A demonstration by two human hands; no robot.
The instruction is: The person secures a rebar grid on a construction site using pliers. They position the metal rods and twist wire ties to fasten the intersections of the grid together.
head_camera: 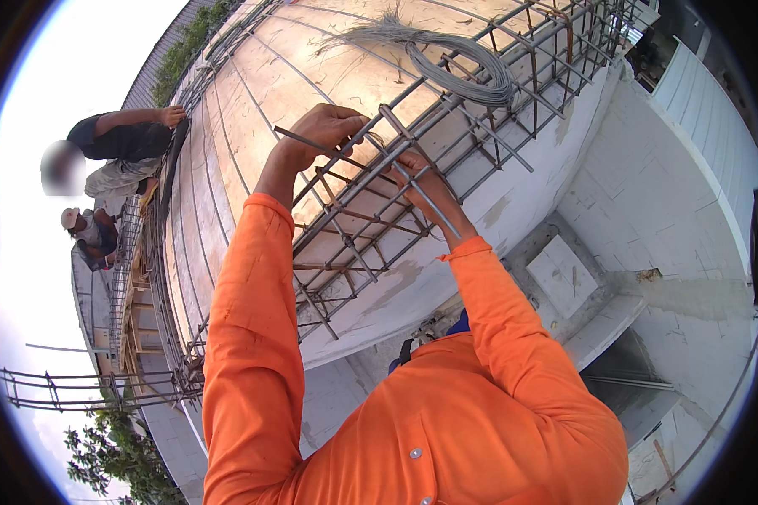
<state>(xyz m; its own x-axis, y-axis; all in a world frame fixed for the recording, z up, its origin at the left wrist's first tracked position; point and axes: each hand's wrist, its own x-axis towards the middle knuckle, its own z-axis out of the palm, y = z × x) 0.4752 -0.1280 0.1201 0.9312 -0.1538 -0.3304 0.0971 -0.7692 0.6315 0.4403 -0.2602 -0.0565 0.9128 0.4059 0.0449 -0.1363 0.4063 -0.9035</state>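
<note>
Before me runs a rebar cage (348,241) of long bars and cross stirrups along a wall top. My left hand (322,134) reaches over its upper bars, with thumb and fingertips pinched together on thin strands that look like tie wire (375,137). My right hand (427,192) is on the nearer side, among the bars. Its fingers curl up towards the same crossing, beneath a bent stirrup (396,122); bars partly cover them, and whatever they hold is hidden. A coil of grey tie wire (500,82) lies on the cage, beyond my right hand.
Plywood decking (252,120) with spaced bars lies beyond the cage. At left, a person (126,142) crouches at the deck's edge, and another person (93,233) is farther off. Cut bar ends (524,165) stick out towards me. Below is a drop between block walls (657,158).
</note>
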